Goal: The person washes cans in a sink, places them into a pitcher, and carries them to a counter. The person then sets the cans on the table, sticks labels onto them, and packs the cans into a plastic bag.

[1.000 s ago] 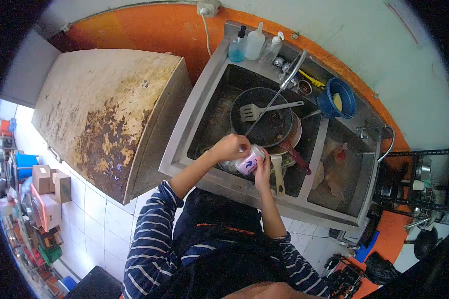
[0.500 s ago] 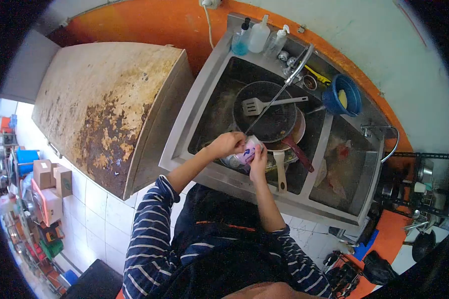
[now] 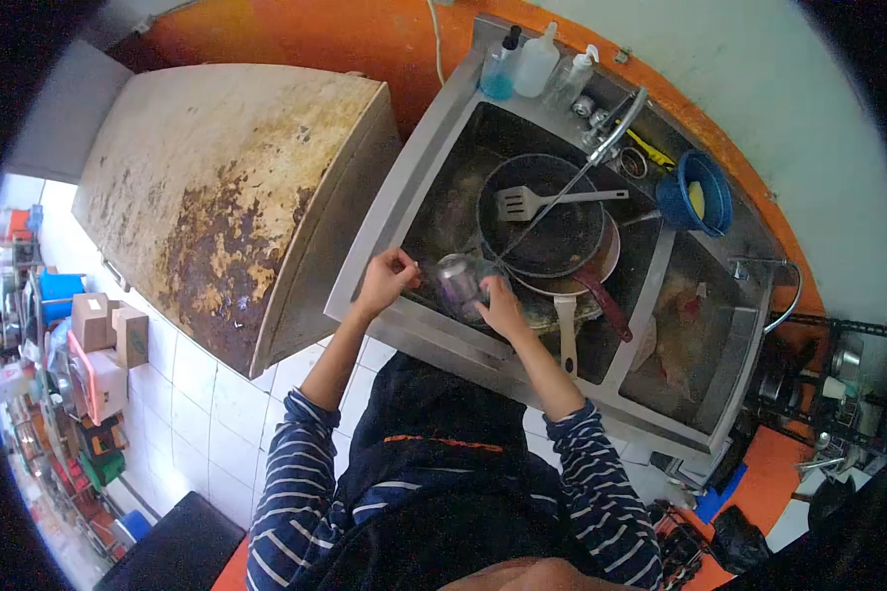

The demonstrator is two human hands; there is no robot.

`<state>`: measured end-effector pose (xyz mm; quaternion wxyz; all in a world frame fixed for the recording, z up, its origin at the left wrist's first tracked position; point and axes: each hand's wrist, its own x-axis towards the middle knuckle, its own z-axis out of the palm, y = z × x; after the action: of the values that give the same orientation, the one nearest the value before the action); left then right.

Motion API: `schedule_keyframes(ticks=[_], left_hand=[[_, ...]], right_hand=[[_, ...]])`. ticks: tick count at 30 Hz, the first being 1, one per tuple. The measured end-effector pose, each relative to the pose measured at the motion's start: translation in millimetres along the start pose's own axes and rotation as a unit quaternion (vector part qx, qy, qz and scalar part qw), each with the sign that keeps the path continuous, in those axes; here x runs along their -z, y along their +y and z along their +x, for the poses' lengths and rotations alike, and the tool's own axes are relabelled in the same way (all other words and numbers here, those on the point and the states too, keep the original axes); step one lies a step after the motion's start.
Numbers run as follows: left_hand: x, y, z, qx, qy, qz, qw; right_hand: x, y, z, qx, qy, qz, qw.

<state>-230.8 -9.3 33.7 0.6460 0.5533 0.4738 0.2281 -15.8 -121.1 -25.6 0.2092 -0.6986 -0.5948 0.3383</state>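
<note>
Over the sink's front edge, my right hand (image 3: 504,309) grips a clear cup (image 3: 455,281) by its right side. The cup is tilted and blurred, with a faint purple patch on it. My left hand (image 3: 386,283) is off to the left of the cup, its fingers pinched around something small that I cannot make out. Behind the cup, a dark round pan (image 3: 537,236) lies in the left basin with a grey slotted spatula (image 3: 522,204) across it. A thin stream of water from the tap (image 3: 621,128) runs down near the cup.
Below the dark pan is a lighter pan with a red handle (image 3: 606,310), next to a cream handle (image 3: 566,335). Bottles (image 3: 535,64) and a blue tub (image 3: 695,193) stand on the back ledge. The right basin (image 3: 685,345) holds murky water. A stained worktop (image 3: 217,197) is at left.
My left hand has come away from the cup to the left. The pink-marked cup now looks clearer and blurred, still at my right hand. The view has shifted slightly.
</note>
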Motion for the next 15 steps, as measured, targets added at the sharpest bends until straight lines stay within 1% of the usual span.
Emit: schedule_keyframes(ticks=[1,2,3,5,6,7,8,9,11,13,14,15], left_hand=[[-1.3,0.0,-4.9,0.015,-0.002,-0.038,0.999],[-2.2,0.2,-9.6,0.029,-0.004,-0.076,0.997],[-3.3,-5.2,-12.0,0.028,-0.003,-0.076,0.997],[-6.9,-21.8,-15.8,-0.007,-0.003,-0.065,0.998],[-8.5,-22.4,-19.5,-0.007,0.007,-0.019,1.000],[-10.2,-23.0,-22.3,-0.008,0.008,-0.018,1.000],[-11.7,-23.4,-25.3,-0.009,0.026,0.052,0.998],[-11.7,-23.5,-27.0,-0.010,0.045,0.123,0.991],[-13.6,-24.5,-29.7,-0.021,0.047,0.126,0.991],[-21.8,-11.2,-35.4,0.005,0.083,0.103,0.991],[-23.6,-14.2,-34.9,0.006,0.083,0.105,0.991],[-24.8,-16.3,-33.9,0.019,0.069,0.085,0.994]], right_hand=[[0.2,3.2,-0.9,-0.007,-0.083,-0.104,0.991],[-2.5,4.6,0.4,0.017,-0.117,-0.176,0.977],[-9.4,12.1,4.2,0.018,-0.118,-0.177,0.977],[-23.7,28.3,12.2,0.156,-0.117,-0.270,0.943],[-25.1,29.3,14.1,0.157,-0.116,-0.269,0.943],[-26.3,30.5,16.0,0.178,-0.128,-0.315,0.923],[-27.7,31.4,17.3,0.198,-0.140,-0.359,0.901],[-30.6,34.3,18.4,0.199,-0.138,-0.359,0.901],[-36.4,40.9,17.6,0.269,-0.127,-0.378,0.877],[-36.9,41.9,18.5,0.286,-0.133,-0.388,0.866],[-38.0,42.0,18.3,0.302,-0.138,-0.398,0.855],[-42.5,44.8,19.1,0.302,-0.137,-0.396,0.856]])
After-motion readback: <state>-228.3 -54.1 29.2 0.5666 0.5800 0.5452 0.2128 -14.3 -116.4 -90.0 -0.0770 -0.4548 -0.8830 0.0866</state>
